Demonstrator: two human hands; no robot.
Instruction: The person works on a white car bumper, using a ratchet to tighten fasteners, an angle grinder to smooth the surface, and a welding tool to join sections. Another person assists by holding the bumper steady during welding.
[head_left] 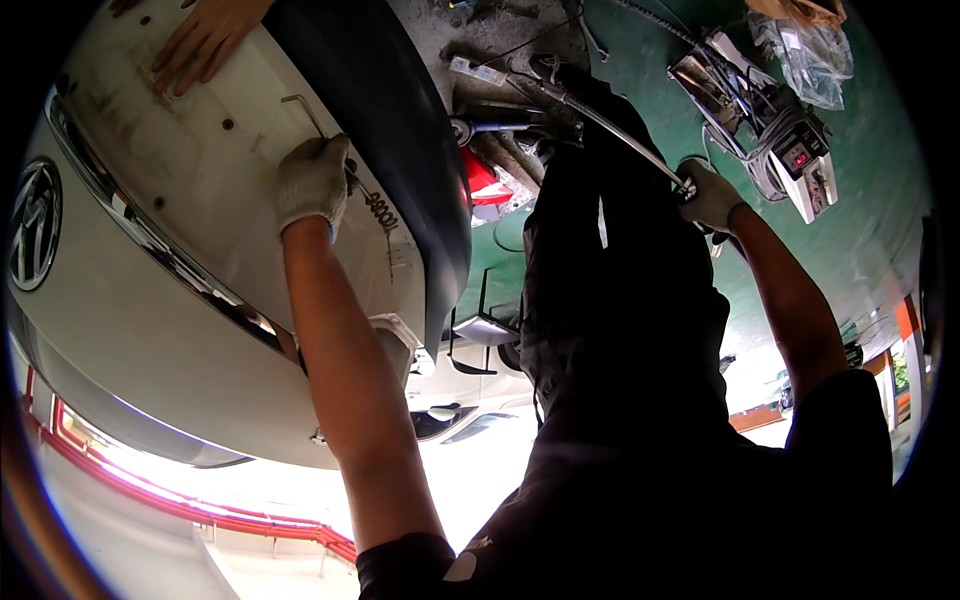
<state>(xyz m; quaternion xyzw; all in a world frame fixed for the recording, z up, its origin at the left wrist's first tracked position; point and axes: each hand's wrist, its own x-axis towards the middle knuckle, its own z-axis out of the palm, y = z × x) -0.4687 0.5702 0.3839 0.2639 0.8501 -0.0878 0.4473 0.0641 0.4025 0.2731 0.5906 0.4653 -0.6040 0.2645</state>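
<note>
a white car (190, 370) stands in what looks like a vehicle repair workshop, with a cable-draped machine (797, 153), a blue-bodied tool (496, 127) and green floor (865, 205) alongside.

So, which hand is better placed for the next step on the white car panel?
Probably the left hand: it's over the white car panel, while the right hand is farther right, holding a metal rod.

Head view, seemingly facing steeply down.
</note>
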